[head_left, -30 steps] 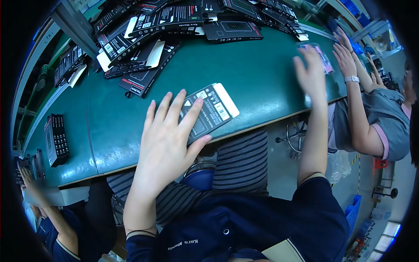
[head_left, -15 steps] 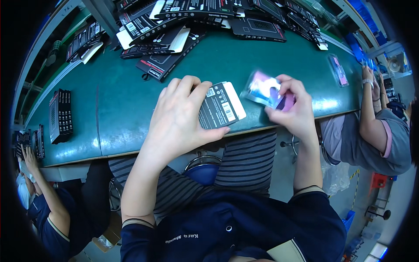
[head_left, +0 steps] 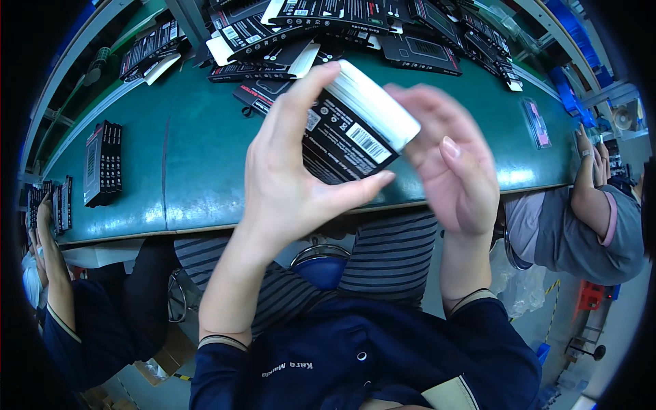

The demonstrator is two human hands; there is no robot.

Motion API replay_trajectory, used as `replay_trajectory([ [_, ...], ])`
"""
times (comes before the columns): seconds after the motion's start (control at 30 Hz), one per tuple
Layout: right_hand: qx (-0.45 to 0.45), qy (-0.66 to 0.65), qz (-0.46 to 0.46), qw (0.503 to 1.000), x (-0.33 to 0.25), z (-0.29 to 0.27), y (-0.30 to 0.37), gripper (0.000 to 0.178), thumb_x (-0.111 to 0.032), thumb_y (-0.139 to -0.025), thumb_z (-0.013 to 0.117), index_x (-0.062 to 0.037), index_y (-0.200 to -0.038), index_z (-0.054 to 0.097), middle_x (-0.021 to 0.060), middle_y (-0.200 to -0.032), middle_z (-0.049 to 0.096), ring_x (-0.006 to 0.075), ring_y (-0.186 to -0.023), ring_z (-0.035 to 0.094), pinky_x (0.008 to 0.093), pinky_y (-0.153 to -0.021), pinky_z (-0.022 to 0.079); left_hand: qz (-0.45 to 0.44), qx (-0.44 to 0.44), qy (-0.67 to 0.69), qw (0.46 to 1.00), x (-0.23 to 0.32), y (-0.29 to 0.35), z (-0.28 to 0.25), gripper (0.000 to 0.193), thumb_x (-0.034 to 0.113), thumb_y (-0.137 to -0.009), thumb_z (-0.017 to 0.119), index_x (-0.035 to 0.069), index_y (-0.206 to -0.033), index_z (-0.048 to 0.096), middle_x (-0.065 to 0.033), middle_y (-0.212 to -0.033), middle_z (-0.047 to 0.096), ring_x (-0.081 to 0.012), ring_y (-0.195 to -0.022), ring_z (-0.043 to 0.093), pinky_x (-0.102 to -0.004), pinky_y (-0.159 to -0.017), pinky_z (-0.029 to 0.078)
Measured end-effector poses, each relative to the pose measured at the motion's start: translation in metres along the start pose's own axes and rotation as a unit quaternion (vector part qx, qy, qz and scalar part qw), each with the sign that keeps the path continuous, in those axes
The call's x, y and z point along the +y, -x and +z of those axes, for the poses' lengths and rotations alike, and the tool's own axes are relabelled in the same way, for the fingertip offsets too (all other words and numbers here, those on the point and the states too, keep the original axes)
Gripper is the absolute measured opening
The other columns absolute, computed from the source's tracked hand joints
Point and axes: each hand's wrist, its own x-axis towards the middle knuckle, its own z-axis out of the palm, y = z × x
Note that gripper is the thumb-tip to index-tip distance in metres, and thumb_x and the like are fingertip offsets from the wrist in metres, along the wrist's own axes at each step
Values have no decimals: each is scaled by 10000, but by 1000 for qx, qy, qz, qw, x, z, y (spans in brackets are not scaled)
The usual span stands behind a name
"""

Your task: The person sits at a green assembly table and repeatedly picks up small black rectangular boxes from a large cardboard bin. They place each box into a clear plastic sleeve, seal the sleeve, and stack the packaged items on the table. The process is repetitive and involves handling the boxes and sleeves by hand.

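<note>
My left hand (head_left: 281, 171) is wrapped round a thin black cardboard box (head_left: 348, 147) with white print and a barcode label, raised off the bench and tilted. At its upper right end a white flap (head_left: 376, 102) stands out, partly smeared by motion. My right hand (head_left: 459, 164) is beside that flap, palm turned toward the box, fingers apart, and I see nothing held in it. Some of its fingertips are blurred and partly behind the flap. The shiny pink packet from before is out of sight; I cannot tell whether it is inside the box.
The green bench (head_left: 212, 157) carries a heap of black boxes (head_left: 328, 31) at the back and an upright stack of boxes (head_left: 102, 164) on the left. A clear packet with a pink piece (head_left: 536, 123) lies at the right. Co-workers sit on both sides.
My left hand has lifted the box up from the bench edge. The shiny packet has left my right hand's fingers, which have spread next to the flap.
</note>
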Motion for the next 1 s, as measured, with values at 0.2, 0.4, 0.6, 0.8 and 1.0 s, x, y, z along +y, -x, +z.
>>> replay_trajectory([
  [0.2, 118, 85, -13, 989, 21, 67, -8, 287, -74, -994, 533, 62, -1228, 629, 163, -1185, 680, 217, -1053, 663, 311, -945, 510, 39, 223, 131, 965, -3, 23, 25, 795, 201, -621, 982, 67, -1192, 445, -96, -1171, 554, -173, -968, 588, -314, -862, 509],
  [0.4, 4, 349, -302, 887, 50, 47, -7, 149, 27, -934, 631, 34, -1082, 638, 210, -1178, 652, 271, -1040, 663, 345, -877, 543, -6, 173, 417, 892, 20, 21, 5, 336, -63, -968, 584, 63, -1196, 373, -198, -1184, 596, -170, -1035, 602, -277, -885, 500],
  [0.6, 49, 131, -238, 961, 53, 58, -9, 158, 42, -991, 548, 15, -1127, 473, 224, -1134, 648, 190, -1014, 656, 308, -918, 529, -19, 176, 371, 911, 25, 20, 0, 231, -31, -963, 604, 58, -1140, 485, -159, -1081, 640, -188, -1000, 619, -301, -901, 472],
  [0.8, -33, 285, -299, 910, 81, 28, -4, 551, 143, -787, 732, -104, -1172, 424, 236, -1116, 637, 275, -926, 680, 343, -746, 558, 47, 173, 200, 963, 7, 33, -9, 231, 56, -972, 631, 20, -1180, 537, -187, -1215, 587, -235, -1128, 583, -349, -979, 461],
  [1.0, -212, 459, -313, 804, 61, 45, 13, 228, -56, -749, 800, -64, -867, 606, 149, -1198, 679, 360, -1080, 672, 492, -893, 516, -354, 126, 479, 793, 23, 46, -47, 571, 160, -1028, 518, 1, -1529, 294, -166, -1441, 460, -240, -1306, 482, -356, -1100, 376],
])
